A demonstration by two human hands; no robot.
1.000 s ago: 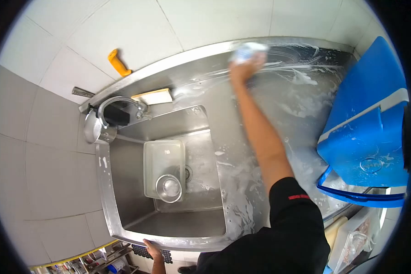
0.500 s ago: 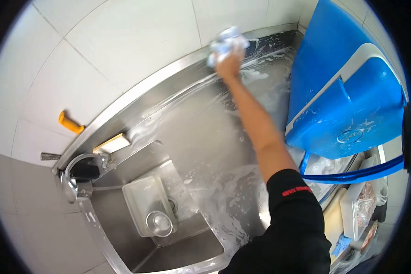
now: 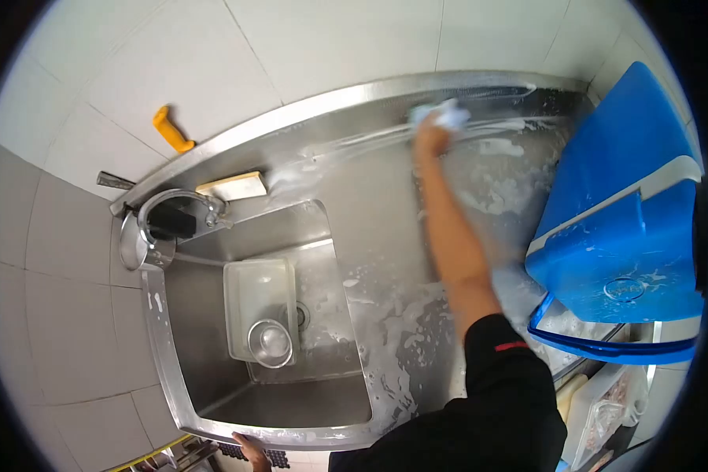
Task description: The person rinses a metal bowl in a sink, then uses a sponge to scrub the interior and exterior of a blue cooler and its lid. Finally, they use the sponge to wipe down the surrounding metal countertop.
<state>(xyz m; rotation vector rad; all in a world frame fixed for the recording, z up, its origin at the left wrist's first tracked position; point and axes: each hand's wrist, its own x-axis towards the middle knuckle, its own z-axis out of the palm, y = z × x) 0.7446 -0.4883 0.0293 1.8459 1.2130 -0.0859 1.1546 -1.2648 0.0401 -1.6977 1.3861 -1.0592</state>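
Right hand (image 3: 431, 135) clamped on soapy cloth (image 3: 446, 115), upper centre on wet desk (image 3: 370, 197). Soft, light, slippery; bunch it. Left hand (image 3: 248, 450) gripping sink rim (image 3: 291, 435).

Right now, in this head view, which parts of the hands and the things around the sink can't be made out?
- Right hand: its fingers are buried in the white cloth, so the grip is unseen.
- Left hand: cut off by the bottom edge at the sink rim.
- Metal bowl in the clear tub: contents unreadable through glare.
- Blue container: its inside faces away.
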